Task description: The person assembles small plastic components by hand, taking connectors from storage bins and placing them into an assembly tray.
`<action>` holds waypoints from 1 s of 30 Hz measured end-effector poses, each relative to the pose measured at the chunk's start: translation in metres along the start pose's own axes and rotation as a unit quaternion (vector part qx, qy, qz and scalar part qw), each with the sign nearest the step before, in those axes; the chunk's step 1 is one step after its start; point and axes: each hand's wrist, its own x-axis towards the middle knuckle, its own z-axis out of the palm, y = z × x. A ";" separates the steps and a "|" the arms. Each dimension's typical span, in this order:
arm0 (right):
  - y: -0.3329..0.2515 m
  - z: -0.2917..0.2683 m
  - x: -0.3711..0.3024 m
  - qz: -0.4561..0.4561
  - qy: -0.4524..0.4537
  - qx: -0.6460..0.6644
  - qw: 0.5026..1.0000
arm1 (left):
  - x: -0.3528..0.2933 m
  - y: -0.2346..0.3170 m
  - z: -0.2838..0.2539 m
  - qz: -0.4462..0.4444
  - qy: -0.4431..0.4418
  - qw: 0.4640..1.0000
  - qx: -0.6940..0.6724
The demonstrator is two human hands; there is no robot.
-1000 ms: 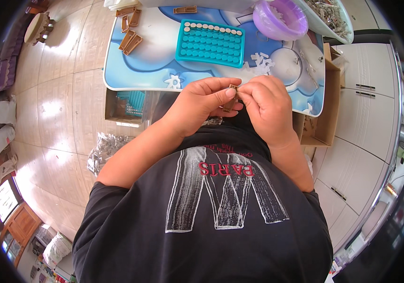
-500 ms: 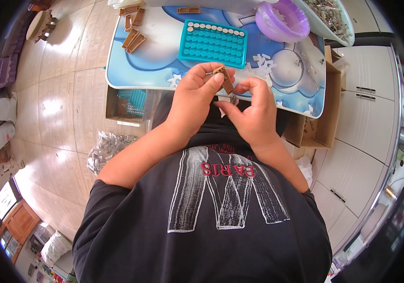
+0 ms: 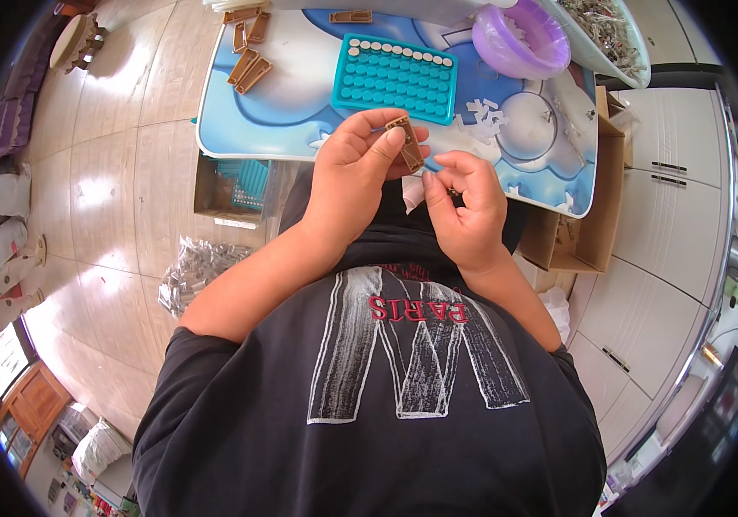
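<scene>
Between the thumb and fingers of my left hand (image 3: 347, 185) is a small brown plastic casing (image 3: 406, 146), long and narrow, its hollow ribbed side in view. My right hand (image 3: 471, 207) is just beside its lower end, thumb and index finger drawn together; something small and dark shows by the curled fingers, too little to name. Below the casing a pale pinkish slip (image 3: 413, 194) hangs near the table edge. Just beyond my hands lies a teal tray (image 3: 395, 79) of round wells, with white discs along its far row and one below.
Several like brown casings (image 3: 250, 69) lie at the table's far left. A purple bowl (image 3: 550, 43) lined with plastic, white scraps (image 3: 483, 119) and a tub of small parts (image 3: 601, 39) are to the right. Cardboard boxes (image 3: 584, 233) flank the table; a bag of silvery pieces (image 3: 201, 271) sits on the floor.
My right hand has moved slightly right and its thumb and index finger have drawn closer together. The casing has turned a little more upright in my left hand.
</scene>
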 end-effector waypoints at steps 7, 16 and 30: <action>-0.004 0.001 0.005 -0.052 -0.007 -0.005 0.999 | -0.001 0.004 0.003 -0.024 0.013 1.000 -0.006; -0.005 -0.004 0.012 -0.112 -0.087 -0.052 0.989 | -0.002 -0.001 -0.004 -0.015 -0.005 0.998 0.059; -0.002 -0.002 0.025 -0.098 -0.046 -0.050 0.993 | -0.001 -0.003 -0.008 -0.031 0.002 0.998 0.052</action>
